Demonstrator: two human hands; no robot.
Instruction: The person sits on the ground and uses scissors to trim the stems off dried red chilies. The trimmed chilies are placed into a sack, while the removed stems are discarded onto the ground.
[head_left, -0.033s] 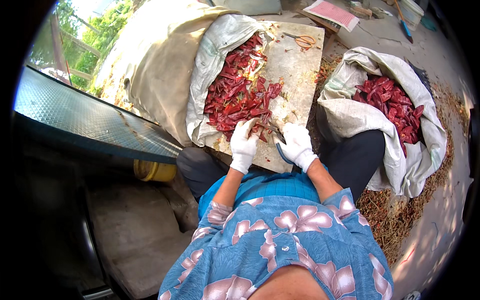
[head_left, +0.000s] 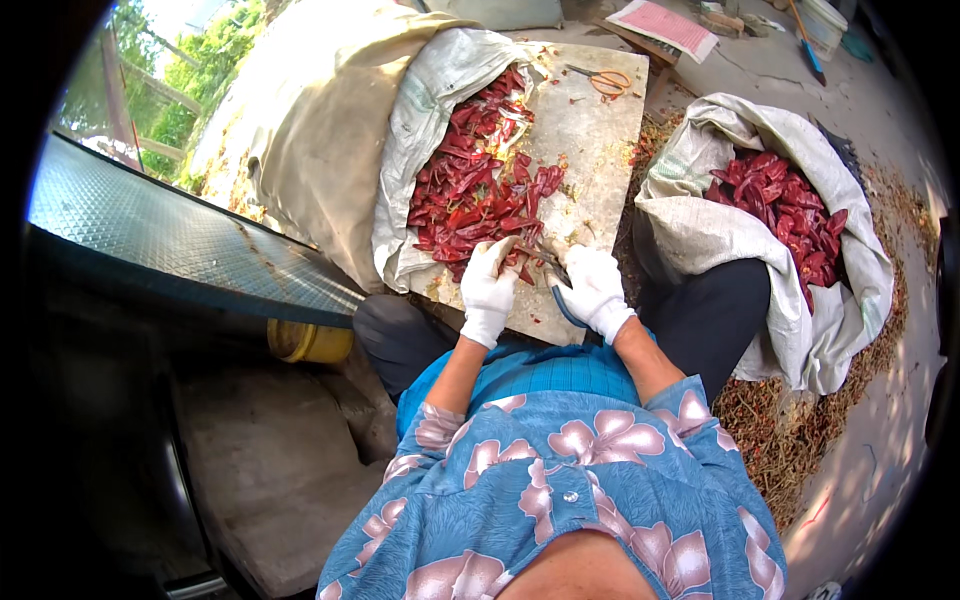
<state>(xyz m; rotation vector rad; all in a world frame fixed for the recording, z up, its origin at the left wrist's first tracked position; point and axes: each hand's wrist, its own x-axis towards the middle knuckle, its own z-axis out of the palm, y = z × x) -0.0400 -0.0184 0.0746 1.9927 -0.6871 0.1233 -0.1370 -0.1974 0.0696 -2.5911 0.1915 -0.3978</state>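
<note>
Head view: an open white sack [head_left: 670, 218] of red peppers stands by the right knee; orange-handled scissors [head_left: 607, 84] lie at the far end of the board [head_left: 592, 130]. Near the lap, the gloved left hand [head_left: 488, 290] has its fingers drawn together beside the pepper heap [head_left: 475, 208]; what they pinch, I cannot tell. The right hand [head_left: 595, 288] wraps blue-handled scissors [head_left: 568, 308]. Print on a pinkish sheet [head_left: 664, 29] is too small to read.

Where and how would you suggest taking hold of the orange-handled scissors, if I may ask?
Probably by the orange handles of the scissors, coming from the right: they lie on the board with the blades pointing left, away from that approach.
</note>
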